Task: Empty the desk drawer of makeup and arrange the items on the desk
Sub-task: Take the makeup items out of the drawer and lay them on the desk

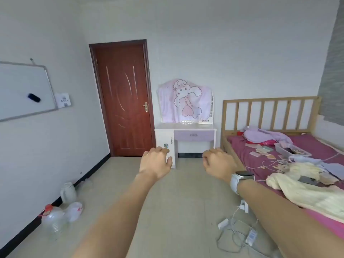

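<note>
Scene: a bedroom, the white desk (186, 127) against the far wall between a brown door (123, 101) and a bed (279, 151)
Drawer: lilac drawer (194, 135) closed under the desktop, well apart from the person; no makeup visible
Hands: left hand (155, 162) and right hand (217, 162) stretched forward side by side, apart, fingers loosely curled, holding nothing
Stage: seemingly the approach, nothing yet unloaded
Risk: loose cables (236, 235) lie on the floor beside the bed and could snag a foot on the way across; the pink cloth (184, 101) draped above the desktop might slip onto the arranging space
</note>
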A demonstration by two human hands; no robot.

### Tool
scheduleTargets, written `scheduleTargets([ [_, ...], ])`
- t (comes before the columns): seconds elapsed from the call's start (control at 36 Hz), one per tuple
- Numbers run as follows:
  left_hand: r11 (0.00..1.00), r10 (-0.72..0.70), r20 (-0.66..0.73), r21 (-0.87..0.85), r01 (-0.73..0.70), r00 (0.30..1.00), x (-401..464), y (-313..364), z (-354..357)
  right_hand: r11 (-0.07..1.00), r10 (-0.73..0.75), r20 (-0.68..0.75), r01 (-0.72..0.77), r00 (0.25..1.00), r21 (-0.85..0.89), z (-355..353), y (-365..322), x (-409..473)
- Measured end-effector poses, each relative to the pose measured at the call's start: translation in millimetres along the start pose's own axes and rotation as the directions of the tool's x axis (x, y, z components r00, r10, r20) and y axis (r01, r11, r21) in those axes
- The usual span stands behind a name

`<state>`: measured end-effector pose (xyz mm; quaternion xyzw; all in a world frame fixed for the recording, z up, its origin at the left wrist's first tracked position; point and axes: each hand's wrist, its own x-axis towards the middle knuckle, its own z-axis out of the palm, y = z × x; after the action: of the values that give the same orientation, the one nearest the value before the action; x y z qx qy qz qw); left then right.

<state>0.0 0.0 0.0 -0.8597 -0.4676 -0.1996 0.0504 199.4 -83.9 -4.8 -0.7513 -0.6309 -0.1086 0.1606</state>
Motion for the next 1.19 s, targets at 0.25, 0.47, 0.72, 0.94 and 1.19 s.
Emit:
scheduleTargets([
  [0.25,0.968,-0.144,0.226,-0.168,0.184,0.963,77,-25,149,0.986,0.076,0.159,-0.098,0.984,0.136,147,54,86],
  [0.47,0.949,-0.213,0.341,-0.151,0.277,0.916,122,-64,259,0.971,0.052,0.257,-0.109,0.965,0.213,263,80,142],
  [0.72,0.929,-0.212,0.508,-0.160,0.333,0.835,229,-121,375,0.931,0.132,0.383,-0.248,0.914,0.269,375,118,263],
  [0.94,0.930,-0.183,0.542,-0.174,0.323,0.820,412,-156,449,0.906,0.235,0.481,-0.370,0.845,0.206,431,163,406],
  [1.19,0.957,-0.112,0.581,-0.156,0.245,0.806,590,-135,559,0.920,0.289,0.456,-0.376,0.842,0.110,501,256,548],
])
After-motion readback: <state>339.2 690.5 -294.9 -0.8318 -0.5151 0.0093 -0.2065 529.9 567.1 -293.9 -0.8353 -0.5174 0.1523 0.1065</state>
